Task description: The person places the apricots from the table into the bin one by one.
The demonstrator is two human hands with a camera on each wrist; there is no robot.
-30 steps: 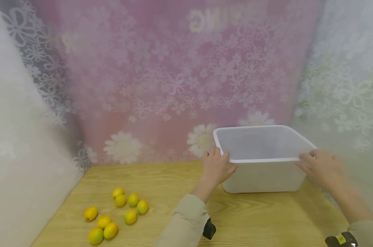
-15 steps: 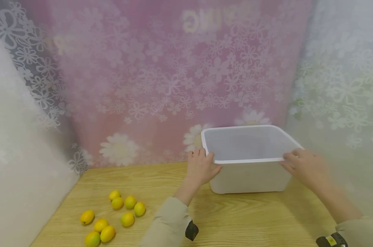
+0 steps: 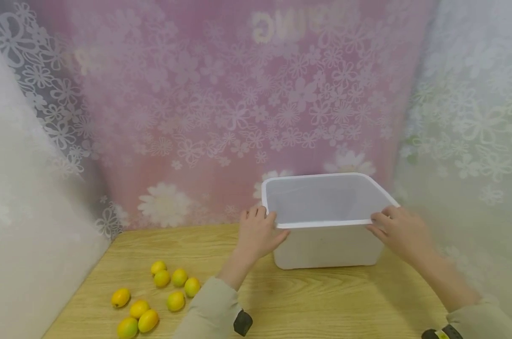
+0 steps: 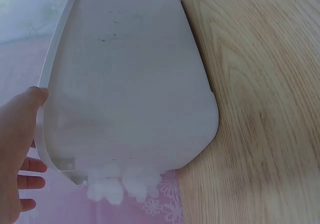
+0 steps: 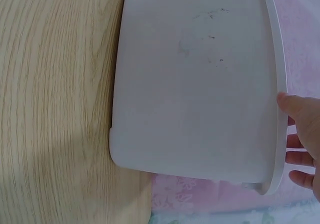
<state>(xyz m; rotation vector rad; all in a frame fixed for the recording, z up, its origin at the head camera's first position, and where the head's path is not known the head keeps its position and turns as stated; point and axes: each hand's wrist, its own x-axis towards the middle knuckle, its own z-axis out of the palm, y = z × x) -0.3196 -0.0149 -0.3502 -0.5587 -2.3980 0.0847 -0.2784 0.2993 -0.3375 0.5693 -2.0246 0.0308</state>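
Note:
A white plastic storage box with a rounded rim stands on the wooden table, its grey inside visible from above. My left hand grips the rim at the front left corner, fingers over the edge and thumb on the near side. At the front right corner, my right hand holds the rim in the same way. The left wrist view shows the box's front wall with small dark marks, and my left thumb pressing the rim. In the right wrist view, my right hand pinches the rim, fingers behind it.
Several small yellow-green oval fruits lie loose on the left of the wooden table. A pink flowered curtain hangs behind the table's far edge. A pale flowered sheet hangs on the right, close to my right arm.
Both hands have moved the box left along the table, toward the fruits. Their hold on the rim looks the same. The fruits have stayed in place; the head view has shifted slightly.

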